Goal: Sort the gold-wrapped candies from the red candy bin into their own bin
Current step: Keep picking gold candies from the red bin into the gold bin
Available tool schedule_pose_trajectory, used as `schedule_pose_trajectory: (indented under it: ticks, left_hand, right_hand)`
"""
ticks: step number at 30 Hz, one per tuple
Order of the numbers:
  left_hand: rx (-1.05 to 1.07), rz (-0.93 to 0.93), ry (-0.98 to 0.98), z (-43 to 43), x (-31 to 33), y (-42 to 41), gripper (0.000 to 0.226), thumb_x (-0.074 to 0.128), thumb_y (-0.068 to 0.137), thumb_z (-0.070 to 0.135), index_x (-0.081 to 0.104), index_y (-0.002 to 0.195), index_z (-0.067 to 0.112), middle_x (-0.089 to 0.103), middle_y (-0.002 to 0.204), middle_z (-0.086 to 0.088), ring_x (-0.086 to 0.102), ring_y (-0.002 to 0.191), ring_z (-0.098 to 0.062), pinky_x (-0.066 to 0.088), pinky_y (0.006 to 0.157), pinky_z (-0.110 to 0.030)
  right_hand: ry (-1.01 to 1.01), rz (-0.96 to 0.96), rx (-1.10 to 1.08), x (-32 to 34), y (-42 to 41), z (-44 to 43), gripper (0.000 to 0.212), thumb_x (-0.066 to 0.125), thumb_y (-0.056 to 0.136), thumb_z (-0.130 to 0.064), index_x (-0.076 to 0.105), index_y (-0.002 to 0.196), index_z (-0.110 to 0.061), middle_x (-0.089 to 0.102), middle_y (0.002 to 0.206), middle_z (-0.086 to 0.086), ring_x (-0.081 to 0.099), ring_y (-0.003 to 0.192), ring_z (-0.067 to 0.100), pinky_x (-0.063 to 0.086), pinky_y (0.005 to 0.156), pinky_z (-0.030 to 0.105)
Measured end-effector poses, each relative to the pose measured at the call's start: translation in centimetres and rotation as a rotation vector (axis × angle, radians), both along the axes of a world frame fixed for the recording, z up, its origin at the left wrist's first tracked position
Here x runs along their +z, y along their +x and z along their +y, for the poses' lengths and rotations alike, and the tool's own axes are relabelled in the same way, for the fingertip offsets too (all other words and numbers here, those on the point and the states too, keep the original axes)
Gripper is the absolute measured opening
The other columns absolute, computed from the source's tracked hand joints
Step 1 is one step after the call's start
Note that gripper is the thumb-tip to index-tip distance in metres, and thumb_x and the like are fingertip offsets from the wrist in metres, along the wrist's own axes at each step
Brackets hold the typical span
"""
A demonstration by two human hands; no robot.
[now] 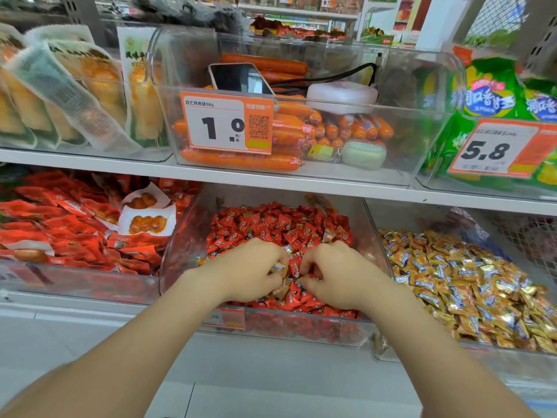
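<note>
**Gold-wrapped candies (329, 235): sorting partway, strays left in the red pile**

Above the fingers runs the shelf board (271, 178). It caps the lift room at the back, while the front of both bins lies open towards the person.

The gold bin (380, 348), just right of the fingers, holds a deep heap of gold pieces, so a drop there has a broad landing.

The red candy bin (187, 236) surrounds the fingers. Its clear right wall stands between them and the gold bin, and every transfer has to pass over it.

Both hands are down in the front of the red pile, close together. The left hand (253, 270) pinches a gold wrapper in curled fingers (271, 257), and the right hand (334, 276) curls round another.

Beyond the fingers a few gold pieces show among the red candies (271, 224), one near the right wall. I judge the job is unfinished, and how many lie buried cannot be told.
</note>
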State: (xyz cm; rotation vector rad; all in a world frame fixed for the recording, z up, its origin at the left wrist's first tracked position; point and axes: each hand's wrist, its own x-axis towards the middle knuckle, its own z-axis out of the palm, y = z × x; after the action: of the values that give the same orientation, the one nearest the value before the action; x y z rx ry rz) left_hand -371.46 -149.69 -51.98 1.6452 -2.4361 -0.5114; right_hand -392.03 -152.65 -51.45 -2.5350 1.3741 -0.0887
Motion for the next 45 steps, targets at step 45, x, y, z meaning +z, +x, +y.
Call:
schedule_pose_trajectory:
  ticks: [45]
  left_hand:
    - [0.144, 0.057, 0.137, -1.0, 0.0, 2.0, 0.038, 0.036, 0.105, 0.004, 0.067, 0.100, 0.026, 0.063, 0.087, -0.003, 0.058, 0.067, -0.018, 0.059, 0.068, -0.041]
  right_hand:
    - [0.070, -0.315, -0.129, 1.0, -0.1, -0.8, 0.044, 0.050, 0.107, -0.045, 0.051, 0.076, -0.013, 0.060, 0.063, -0.007, 0.052, 0.056, 0.010, 0.037, 0.058, 0.024]
